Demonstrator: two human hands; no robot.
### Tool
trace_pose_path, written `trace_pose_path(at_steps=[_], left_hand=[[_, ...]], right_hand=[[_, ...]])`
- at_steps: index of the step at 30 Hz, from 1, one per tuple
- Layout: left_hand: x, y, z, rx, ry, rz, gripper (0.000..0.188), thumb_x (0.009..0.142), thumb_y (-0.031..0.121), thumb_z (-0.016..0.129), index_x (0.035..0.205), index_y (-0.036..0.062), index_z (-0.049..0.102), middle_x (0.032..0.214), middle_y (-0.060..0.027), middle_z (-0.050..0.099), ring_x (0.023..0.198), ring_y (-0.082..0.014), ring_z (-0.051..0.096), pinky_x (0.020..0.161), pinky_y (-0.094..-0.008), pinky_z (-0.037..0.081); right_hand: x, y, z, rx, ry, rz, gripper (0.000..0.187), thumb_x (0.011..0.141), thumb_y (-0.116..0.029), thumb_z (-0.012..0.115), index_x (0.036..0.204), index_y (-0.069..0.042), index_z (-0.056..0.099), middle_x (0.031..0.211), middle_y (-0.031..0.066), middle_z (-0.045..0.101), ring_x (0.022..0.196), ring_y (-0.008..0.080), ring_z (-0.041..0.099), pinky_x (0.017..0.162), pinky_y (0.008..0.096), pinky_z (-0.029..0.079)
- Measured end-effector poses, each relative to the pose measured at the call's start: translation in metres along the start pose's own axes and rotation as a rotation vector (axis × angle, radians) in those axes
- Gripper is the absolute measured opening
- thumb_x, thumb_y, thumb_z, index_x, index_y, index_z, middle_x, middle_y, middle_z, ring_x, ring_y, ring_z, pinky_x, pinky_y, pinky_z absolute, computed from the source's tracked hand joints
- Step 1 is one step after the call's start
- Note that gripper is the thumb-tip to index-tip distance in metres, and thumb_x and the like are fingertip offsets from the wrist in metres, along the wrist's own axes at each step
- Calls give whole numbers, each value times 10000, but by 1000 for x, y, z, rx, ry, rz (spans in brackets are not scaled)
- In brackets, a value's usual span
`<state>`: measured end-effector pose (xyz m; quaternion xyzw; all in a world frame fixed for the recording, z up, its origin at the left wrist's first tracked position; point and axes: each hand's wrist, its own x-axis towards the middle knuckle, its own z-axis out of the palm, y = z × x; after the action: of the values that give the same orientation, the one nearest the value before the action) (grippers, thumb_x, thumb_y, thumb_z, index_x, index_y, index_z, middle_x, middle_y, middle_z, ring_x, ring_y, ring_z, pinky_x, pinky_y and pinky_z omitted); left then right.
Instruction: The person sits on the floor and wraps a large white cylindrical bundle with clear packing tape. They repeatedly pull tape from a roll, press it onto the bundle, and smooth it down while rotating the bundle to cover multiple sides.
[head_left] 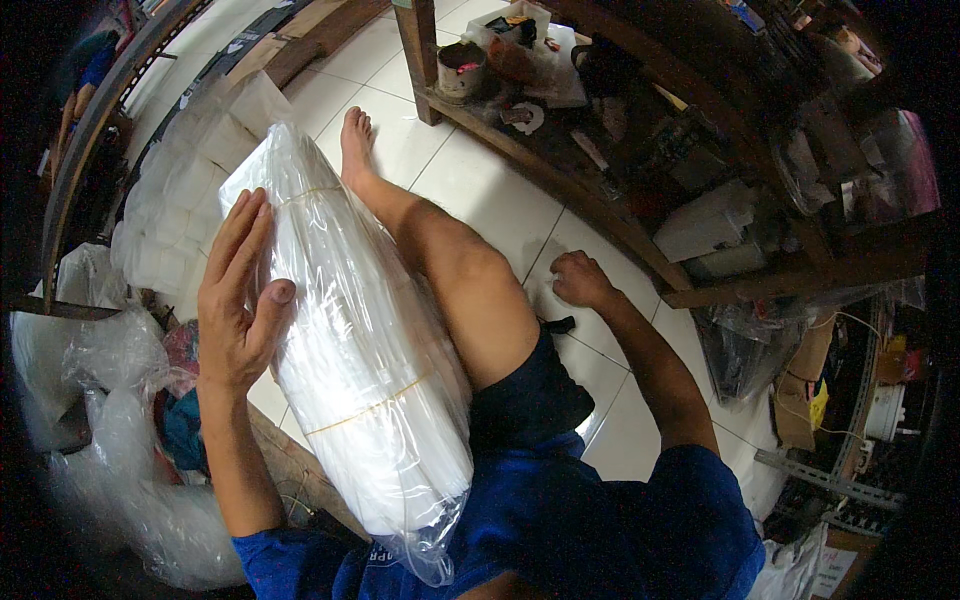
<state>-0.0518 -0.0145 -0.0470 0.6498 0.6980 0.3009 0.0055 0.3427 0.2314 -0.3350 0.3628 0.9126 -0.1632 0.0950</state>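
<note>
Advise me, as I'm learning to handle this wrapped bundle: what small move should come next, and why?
Probably bring the right hand to the clear-wrapped bundle: only the left hand lies against its side, while the right is away, over the floor tiles.

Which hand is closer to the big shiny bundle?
Left: the left hand lies against the bundle; the right hand is off to its right, over the floor.

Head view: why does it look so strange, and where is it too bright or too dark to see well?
In the head view, edges bow near the rim and the corners go black; in the same head view, glare whitens the plastic-wrapped bundle under the left hand, and the wooden shelf's inside sinks into shadow.
</note>
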Motion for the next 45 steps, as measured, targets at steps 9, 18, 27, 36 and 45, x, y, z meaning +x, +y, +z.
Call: trace_pose_path(at_steps=[9,18,27,36,45], left_hand=[[-1,0,2,-19,16,-14,651,922,460,589,1396,17,533,1464,-175,487,1419,-334,383,1176,-464,282],[-2,0,1,-57,9,-26,636,917,406,598,1393,-9,526,1473,-185,475,1425,-342,369,1180,-451,261],[-5,-1,-5,-83,63,58,615,852,259,677,1376,-26,526,1458,-213,470,1406,-374,381,1172,-451,280],[-10,-5,-2,-42,206,166,557,846,257,684,1291,-56,566,1375,-242,512,1318,-401,455,1136,-462,334],[-10,-6,-9,-179,245,171,502,862,274,667,1213,-80,601,1246,-233,575,1144,-366,557,1039,-431,402]], right_hand=[[-2,2,10,-30,100,-110,327,752,-232,698,1025,-55,659,1039,185,637,1057,400,580,896,503,510],[-2,-30,-3,-133,161,55,276,781,-198,668,1000,-31,656,999,192,651,979,373,608,851,478,527],[9,-15,33,-56,206,-1,203,820,-96,620,986,20,627,1016,219,638,998,409,578,888,496,496],[10,-31,-77,327,482,230,227,922,-199,650,1047,-12,680,1010,162,696,942,276,662,849,378,511],[-2,-189,-288,707,686,-220,213,948,-169,629,1074,0,663,1013,135,704,941,212,657,848,352,514]])
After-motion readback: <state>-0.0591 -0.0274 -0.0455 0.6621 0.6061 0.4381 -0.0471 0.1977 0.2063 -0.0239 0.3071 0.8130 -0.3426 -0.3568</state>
